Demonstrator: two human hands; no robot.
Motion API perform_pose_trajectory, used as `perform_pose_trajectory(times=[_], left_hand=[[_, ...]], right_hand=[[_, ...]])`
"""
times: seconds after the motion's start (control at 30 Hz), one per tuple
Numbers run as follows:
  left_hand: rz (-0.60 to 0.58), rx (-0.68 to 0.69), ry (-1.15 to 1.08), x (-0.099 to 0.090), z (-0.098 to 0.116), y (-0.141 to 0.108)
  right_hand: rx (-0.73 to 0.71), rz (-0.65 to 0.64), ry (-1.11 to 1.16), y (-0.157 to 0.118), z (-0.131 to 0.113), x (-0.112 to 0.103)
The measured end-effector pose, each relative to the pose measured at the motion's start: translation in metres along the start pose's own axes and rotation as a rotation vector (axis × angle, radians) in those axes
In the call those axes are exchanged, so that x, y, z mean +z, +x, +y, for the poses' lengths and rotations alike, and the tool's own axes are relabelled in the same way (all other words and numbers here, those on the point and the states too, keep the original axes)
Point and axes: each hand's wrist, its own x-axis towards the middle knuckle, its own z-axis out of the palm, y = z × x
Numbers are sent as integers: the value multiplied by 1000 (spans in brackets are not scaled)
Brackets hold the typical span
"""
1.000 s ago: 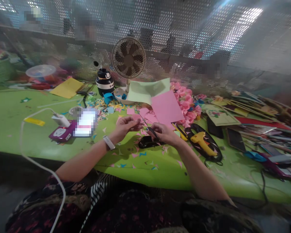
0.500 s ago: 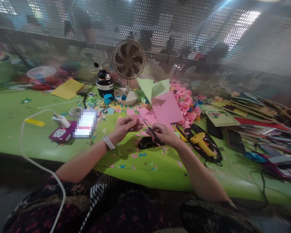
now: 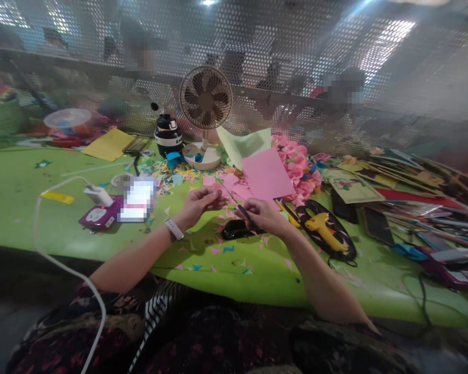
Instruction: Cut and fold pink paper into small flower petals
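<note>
Over the paper scraps, my left hand (image 3: 203, 202) is closed in a pinch. What its fingertips hold is too small and blurred to make out. My right hand (image 3: 263, 214) grips a thin tool with a dark handle (image 3: 243, 211); its slim shaft points up and left, past my left fingertips. Under that hand lies a black glossy object (image 3: 234, 229). Pink paper squares (image 3: 231, 181) are scattered just beyond my hands. A larger pink sheet (image 3: 268, 174) leans in front of a light green sheet (image 3: 246, 144).
A fan (image 3: 206, 98) and a dark bottle (image 3: 168, 137) stand behind the scraps. Pink paper flowers (image 3: 294, 161) are heaped behind the sheets. On the right lies a yellow glue gun (image 3: 326, 232). A lit phone (image 3: 138, 200) and a purple power strip (image 3: 102, 214) with cable sit left.
The light green sheet's top has sagged and changed its fold. A pink bit at my left fingertips shows less clearly now. Both hands stay nearly in place.
</note>
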Motion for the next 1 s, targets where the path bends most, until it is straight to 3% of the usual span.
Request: perform_pose_trajectory(times=[1.0], left_hand=[[28, 32, 13, -4, 1, 3]], right_hand=[[-9, 16, 67, 1, 5, -1]])
